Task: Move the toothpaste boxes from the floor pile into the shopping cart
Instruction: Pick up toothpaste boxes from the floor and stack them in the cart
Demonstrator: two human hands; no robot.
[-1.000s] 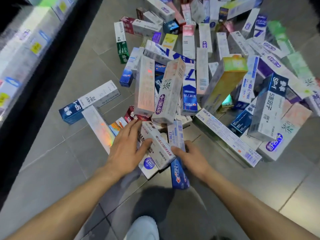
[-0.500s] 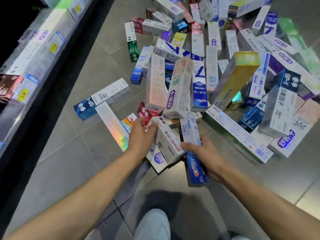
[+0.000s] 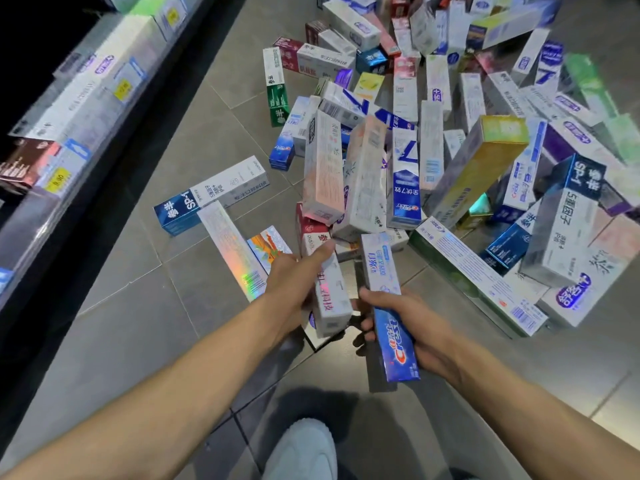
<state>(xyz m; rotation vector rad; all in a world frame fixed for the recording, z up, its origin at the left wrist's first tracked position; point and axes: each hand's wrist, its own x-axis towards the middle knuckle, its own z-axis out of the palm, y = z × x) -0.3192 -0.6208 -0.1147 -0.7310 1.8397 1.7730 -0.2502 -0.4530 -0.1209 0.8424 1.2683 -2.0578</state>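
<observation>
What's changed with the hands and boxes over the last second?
Both hands have closed on boxes and begun lifting them off the near edge of the pile. The left hand now grips the white box with red lettering; the right hand holds the blue box, clear of the floor. The rest of the pile lies as before.

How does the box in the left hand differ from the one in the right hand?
The left hand grips a white box with pink lettering; the right hand grips a blue and silver box.

The white box looks shorter and thicker; the blue and silver box looks longer and slimmer.

Both are toothpaste boxes, held lengthwise, pointing toward the floor pile.
</observation>
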